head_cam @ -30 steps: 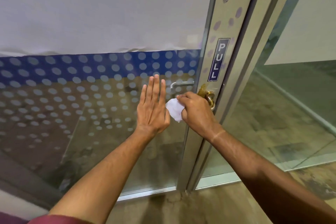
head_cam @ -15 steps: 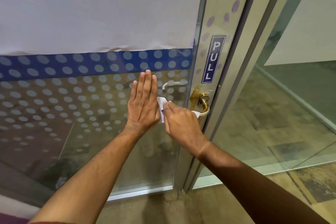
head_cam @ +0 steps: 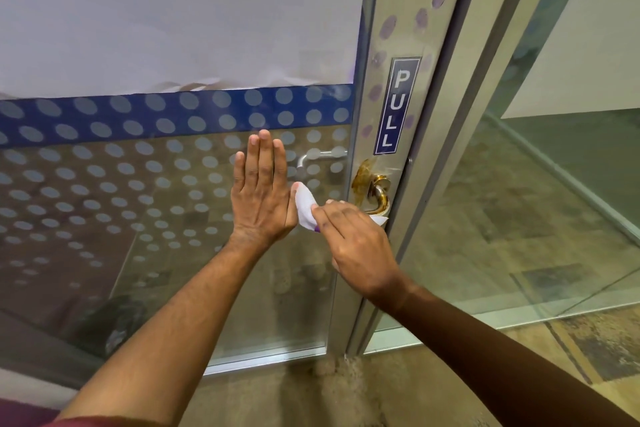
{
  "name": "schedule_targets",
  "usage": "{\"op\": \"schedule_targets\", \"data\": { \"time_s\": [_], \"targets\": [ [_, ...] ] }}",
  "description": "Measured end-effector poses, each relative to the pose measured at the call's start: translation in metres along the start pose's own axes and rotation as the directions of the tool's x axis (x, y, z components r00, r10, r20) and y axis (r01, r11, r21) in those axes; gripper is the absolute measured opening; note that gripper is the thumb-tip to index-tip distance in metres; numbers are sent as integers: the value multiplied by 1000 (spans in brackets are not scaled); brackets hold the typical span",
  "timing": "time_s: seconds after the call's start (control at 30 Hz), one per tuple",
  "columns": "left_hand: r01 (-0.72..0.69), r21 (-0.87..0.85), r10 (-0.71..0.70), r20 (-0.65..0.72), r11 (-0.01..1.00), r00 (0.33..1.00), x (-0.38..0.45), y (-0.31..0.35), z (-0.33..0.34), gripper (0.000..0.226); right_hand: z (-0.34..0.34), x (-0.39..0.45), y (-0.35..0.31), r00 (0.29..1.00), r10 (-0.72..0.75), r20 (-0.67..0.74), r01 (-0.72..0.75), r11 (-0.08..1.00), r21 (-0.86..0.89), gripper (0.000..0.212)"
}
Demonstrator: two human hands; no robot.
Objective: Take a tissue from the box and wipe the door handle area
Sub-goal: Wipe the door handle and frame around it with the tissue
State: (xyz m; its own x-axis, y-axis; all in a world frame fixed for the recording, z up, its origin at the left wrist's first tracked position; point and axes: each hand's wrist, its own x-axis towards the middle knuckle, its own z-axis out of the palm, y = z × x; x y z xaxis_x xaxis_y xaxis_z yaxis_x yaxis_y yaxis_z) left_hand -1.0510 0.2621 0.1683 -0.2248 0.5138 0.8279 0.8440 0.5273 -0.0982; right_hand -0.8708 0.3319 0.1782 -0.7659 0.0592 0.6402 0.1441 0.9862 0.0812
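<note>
A brass door handle (head_cam: 375, 196) sits on the aluminium door frame (head_cam: 388, 45), under a blue PULL sign (head_cam: 397, 106). My right hand (head_cam: 356, 246) holds a white tissue (head_cam: 304, 206) over the lever part of the handle, just below and left of the brass knob; the lever itself is hidden under the hand and tissue. My left hand (head_cam: 261, 191) lies flat on the dotted glass panel (head_cam: 138, 184) with straight fingers, just left of the tissue. No tissue box is in view.
A second metal lever (head_cam: 320, 156) shows through the glass on the far side. To the right stands another glass pane (head_cam: 519, 218) beside the frame. Brown floor (head_cam: 346, 392) runs below the door.
My right hand with the tissue has slid from the knob leftward and down along the lever, uncovering the brass knob. My left hand stays flat on the glass.
</note>
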Motion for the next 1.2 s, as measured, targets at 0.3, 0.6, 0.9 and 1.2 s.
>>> {"op": "schedule_targets", "data": {
  "time_s": [0.3, 0.6, 0.9, 1.2],
  "targets": [
    [13, -52, -12, 5, 999, 1000, -1, 1, 1, 84, -21, -24, 42, 997, 60, 56, -58, 998, -39, 42],
    [17, -55, -18, -20, 998, 1000, 0, 4, 3, 83, -30, -20, 61, 953, 258, 160, -255, 966, -43, 41],
    [23, -44, -23, 7, 999, 1000, -1, 4, 3, 83, -21, -14, 74, 857, 512, 52, -515, 852, 96, 17],
    [24, -44, -24, 7, 999, 1000, 0, 4, 2, 84, -26, -2, 59, 750, 661, -20, -650, 742, 163, 24]
  ]
}}
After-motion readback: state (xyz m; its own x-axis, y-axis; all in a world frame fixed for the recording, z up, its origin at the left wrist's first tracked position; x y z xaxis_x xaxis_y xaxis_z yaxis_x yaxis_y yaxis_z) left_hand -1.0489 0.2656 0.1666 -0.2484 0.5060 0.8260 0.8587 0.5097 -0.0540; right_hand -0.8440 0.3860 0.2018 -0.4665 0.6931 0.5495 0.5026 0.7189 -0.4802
